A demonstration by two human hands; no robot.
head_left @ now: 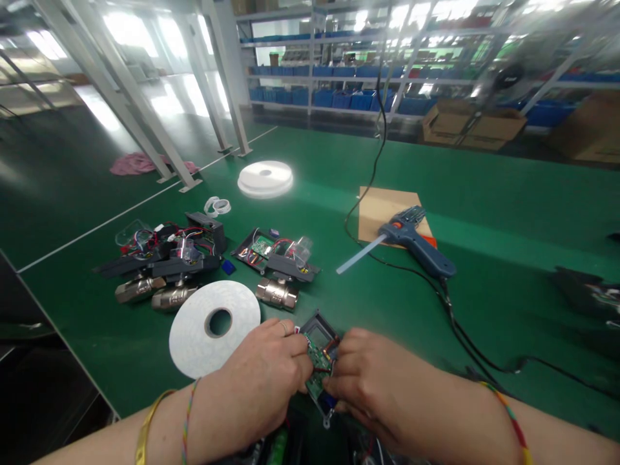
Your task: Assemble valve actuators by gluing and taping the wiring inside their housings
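Observation:
Between my two hands is a small dark housing [318, 324] with a green circuit board [316, 380] in it, tilted near the table's front edge. My left hand [264, 371] grips the housing and board from the left, its fingers bent and its thumb mostly hidden. From the other side my right hand [375, 378] closes on the right edge, thumb and fingertips against the board. Just left of my left hand lies a large roll of white double-sided tape [194, 329]. Beyond the housing stands a metal ball valve [277, 294] with an opened wired actuator [290, 261] on top.
More wired valve units [169, 258] crowd the left side. At the back are white tape rolls [265, 175] and a smaller roll [221, 206]. A blue glue gun [411, 239] rests on cardboard [372, 206], its black cable [455, 316] trailing right. Dark parts [588, 290] sit far right.

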